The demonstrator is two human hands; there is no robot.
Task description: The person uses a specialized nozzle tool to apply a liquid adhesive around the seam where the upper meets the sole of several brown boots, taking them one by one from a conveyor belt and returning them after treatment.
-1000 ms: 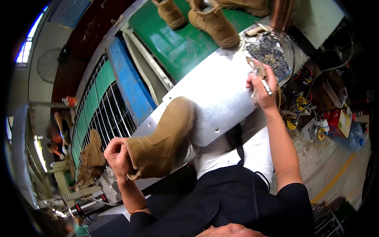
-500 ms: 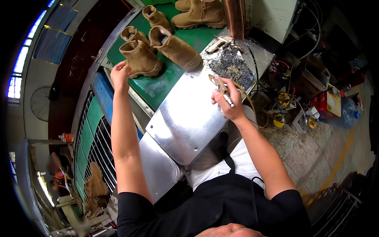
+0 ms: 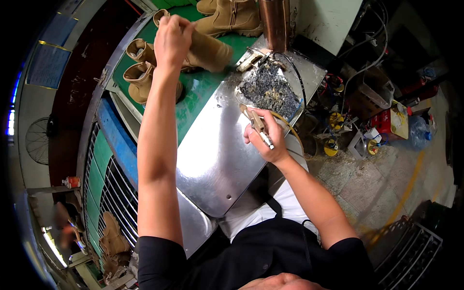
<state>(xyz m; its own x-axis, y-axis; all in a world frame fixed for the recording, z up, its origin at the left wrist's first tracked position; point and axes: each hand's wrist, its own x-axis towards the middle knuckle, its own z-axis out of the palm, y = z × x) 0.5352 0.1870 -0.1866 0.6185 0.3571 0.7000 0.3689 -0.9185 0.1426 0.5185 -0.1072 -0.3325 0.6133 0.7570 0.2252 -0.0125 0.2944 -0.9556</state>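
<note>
Left hand point(image 3: 172, 35) reaches far out to 11 o'clock, fingers closed over the shaft of a tan boot point(image 3: 205, 48) lying on its side on the green belt point(image 3: 193, 92). Two more tan boots point(image 3: 140, 72) stand just beside it at 10 o'clock, touching each other; another pair point(image 3: 227, 17) sits at 12 o'clock against the belt's far edge.

Right hand point(image 3: 266, 137) hovers above the right half of the steel table point(image 3: 217, 154), wrapped around a small pen-like tool point(image 3: 256, 125), tip pointing to 11 o'clock. A thin hose point(image 3: 290, 133) loops off it toward 3 o'clock.

Edges: the steel sheet's near edge curves down toward the person's lap at 6 o'clock; its left edge meets the belt. The middle of the sheet is bare between the two hands. A copper-coloured column point(image 3: 274, 21) stands at 12 o'clock, at the table's far corner.

Containers: a shallow tray point(image 3: 295, 108) at 1 o'clock, just beyond the right hand, is heaped with dark grey scraps point(image 3: 268, 89). On the floor at 3 o'clock, well apart, a red box point(image 3: 391, 123) and a clear plastic bottle point(image 3: 419, 133) sit among the clutter; contents cannot be told. At 8 o'clock, a metal rack point(image 3: 111, 188) beside the belt holds more tan boots point(image 3: 112, 239) lower down.
</note>
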